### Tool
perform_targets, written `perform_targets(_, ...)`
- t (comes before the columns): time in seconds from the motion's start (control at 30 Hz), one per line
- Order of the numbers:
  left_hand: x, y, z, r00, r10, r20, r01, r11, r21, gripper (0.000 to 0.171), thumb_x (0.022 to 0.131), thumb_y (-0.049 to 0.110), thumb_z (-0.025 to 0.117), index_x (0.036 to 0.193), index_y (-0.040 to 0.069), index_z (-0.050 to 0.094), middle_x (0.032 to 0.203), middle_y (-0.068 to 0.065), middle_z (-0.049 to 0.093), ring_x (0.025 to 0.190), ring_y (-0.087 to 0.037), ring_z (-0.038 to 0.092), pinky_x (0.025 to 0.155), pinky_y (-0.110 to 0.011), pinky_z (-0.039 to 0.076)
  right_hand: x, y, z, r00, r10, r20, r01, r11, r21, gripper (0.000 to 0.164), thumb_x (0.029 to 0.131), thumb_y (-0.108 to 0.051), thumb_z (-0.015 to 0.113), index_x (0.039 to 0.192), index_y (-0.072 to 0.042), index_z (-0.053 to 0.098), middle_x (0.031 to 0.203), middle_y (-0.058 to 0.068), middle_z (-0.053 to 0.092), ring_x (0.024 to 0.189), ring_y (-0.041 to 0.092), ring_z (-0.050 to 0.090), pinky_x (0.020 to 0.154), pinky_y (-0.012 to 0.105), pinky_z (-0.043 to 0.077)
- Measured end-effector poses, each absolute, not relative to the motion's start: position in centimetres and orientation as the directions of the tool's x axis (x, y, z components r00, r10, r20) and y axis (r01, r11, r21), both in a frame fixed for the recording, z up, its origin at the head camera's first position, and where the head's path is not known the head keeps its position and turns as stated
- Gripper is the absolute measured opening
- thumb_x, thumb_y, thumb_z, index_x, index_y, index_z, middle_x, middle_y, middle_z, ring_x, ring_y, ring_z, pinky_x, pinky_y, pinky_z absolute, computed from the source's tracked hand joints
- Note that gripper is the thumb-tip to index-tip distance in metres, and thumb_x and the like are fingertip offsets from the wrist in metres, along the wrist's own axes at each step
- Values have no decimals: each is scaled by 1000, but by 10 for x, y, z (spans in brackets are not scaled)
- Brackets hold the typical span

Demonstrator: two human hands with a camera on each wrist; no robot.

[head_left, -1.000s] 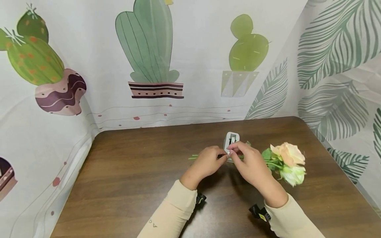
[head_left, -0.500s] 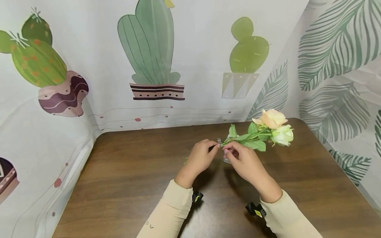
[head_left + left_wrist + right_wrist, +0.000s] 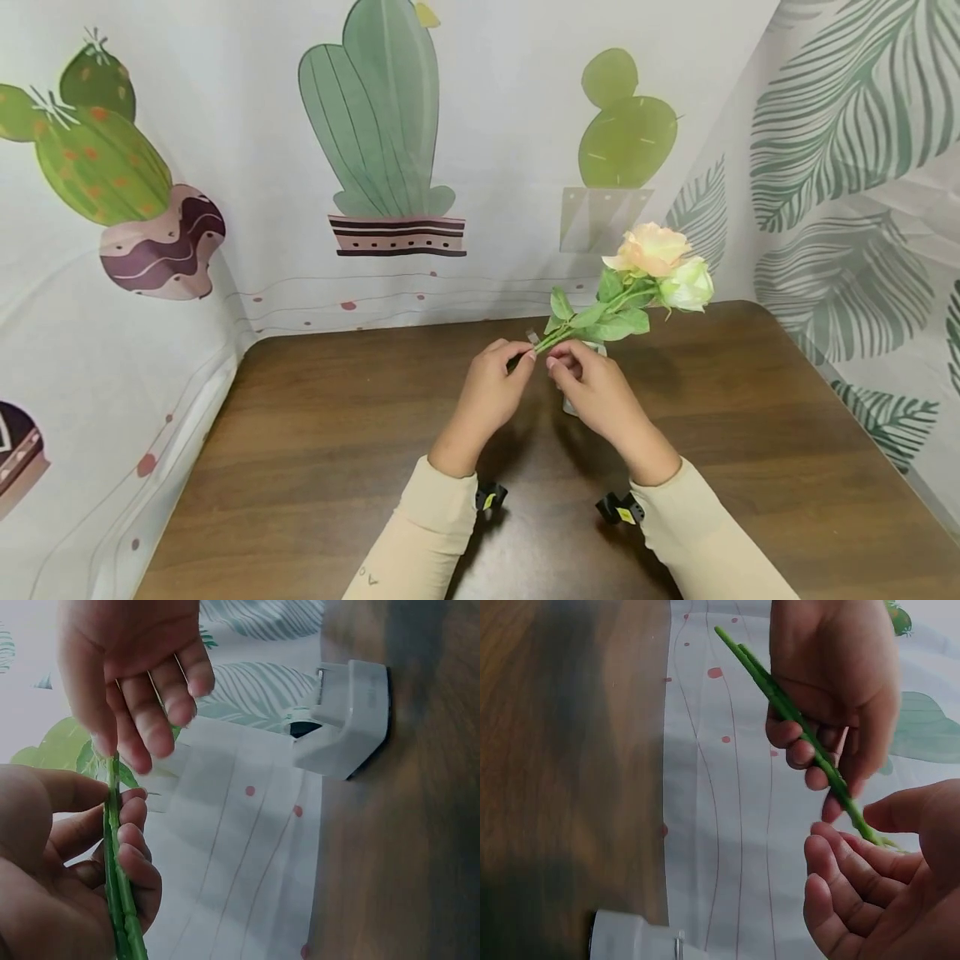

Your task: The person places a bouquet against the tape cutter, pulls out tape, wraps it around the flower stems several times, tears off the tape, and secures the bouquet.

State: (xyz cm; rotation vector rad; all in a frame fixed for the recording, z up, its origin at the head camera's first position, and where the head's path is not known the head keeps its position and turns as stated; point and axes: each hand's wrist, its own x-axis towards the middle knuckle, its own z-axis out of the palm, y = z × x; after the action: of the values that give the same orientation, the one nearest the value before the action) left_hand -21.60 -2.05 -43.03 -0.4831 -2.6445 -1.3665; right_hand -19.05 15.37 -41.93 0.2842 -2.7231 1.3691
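Note:
Two artificial roses, one peach (image 3: 654, 248) and one pale green-white (image 3: 687, 285), slant up to the right above the table. Their green stems (image 3: 120, 877) lie together in my left hand (image 3: 495, 382), whose thumb and forefinger pinch them while the other fingers curl round. A short strip of clear tape (image 3: 532, 337) stands up from the stems at the left fingertips. My right hand (image 3: 600, 387) is just below and right of the stems, fingers loosely bent. In the right wrist view, its thumb (image 3: 900, 808) comes close beside the stems.
A white tape dispenser (image 3: 360, 720) stands on the brown wooden table (image 3: 337, 450), partly hidden behind my right hand in the head view. A cloth (image 3: 510, 125) printed with cacti and leaves hangs behind the table.
The roses have swung up and to the left, lifted off the table. My left hand moves up with the stems; the right hand has shifted left, uncovering the leaves and the tape strip.

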Motion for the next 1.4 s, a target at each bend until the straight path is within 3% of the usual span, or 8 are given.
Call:
perform_targets(0.1,-215,-22,-427,-946,212,246,323,520,791,29,103,27,57,120,10,73,105,-3,69,85,-16,58,81,-34,51,-195,151,-418,-981,-120,153,-194,535,-822,30,106,-31,51,120,-8,65,99,5,72,84,20,68,74,35,54)
perform_targets(0.27,-213,-22,-423,-956,184,228,289,471,833,29,102,26,57,120,10,72,109,-3,70,90,-18,59,86,-37,51,-205,146,-417,-984,-92,156,-179,363,-915,31,107,-25,50,116,0,65,101,22,70,85,24,68,78,37,57)
perform_targets(0.47,-212,-23,-418,-958,186,220,280,428,859,27,102,25,58,120,8,72,113,-4,71,107,-19,64,96,-42,51,-212,143,-421,-987,-60,152,-159,132,-978,27,106,-19,52,111,5,63,96,16,65,79,12,64,77,28,57)
perform_targets(0.63,-211,-26,-416,-948,240,208,292,396,871,25,102,24,60,119,10,72,111,-2,70,97,-15,63,86,-35,53,-211,145,-421,-981,-65,182,-188,87,-978,26,105,-17,53,108,7,62,91,12,64,76,10,62,75,26,55)
perform_targets(0.8,-211,-30,-414,-934,330,135,249,332,910,24,103,26,58,114,10,71,96,-9,70,78,-14,61,68,-27,51,-208,149,-419,-978,-77,193,-199,80,-977,27,106,-16,51,114,8,61,88,0,63,75,10,61,77,26,54)
perform_targets(1.0,-212,-33,-414,-904,428,17,117,209,971,25,106,28,53,105,9,69,76,-9,62,52,-12,48,49,-24,40,-207,152,-417,-972,-85,220,-221,9,-975,33,106,-16,50,121,13,58,87,0,63,75,9,61,75,23,54)
perform_targets(1.27,-213,-33,-413,-881,473,-17,47,123,991,30,107,22,51,110,-3,65,69,0,53,48,-10,35,44,-21,29,-204,153,-416,-966,-131,223,-214,-83,-973,29,104,-11,53,123,11,56,87,0,63,76,9,60,73,22,53)
perform_targets(1.4,-213,-33,-412,-883,470,-21,38,116,993,27,106,23,53,106,-1,65,69,0,52,49,-10,35,44,-21,29,-204,153,-416,-966,-139,218,-207,-87,-974,30,104,-11,54,125,11,55,87,0,63,75,9,60,73,22,53)
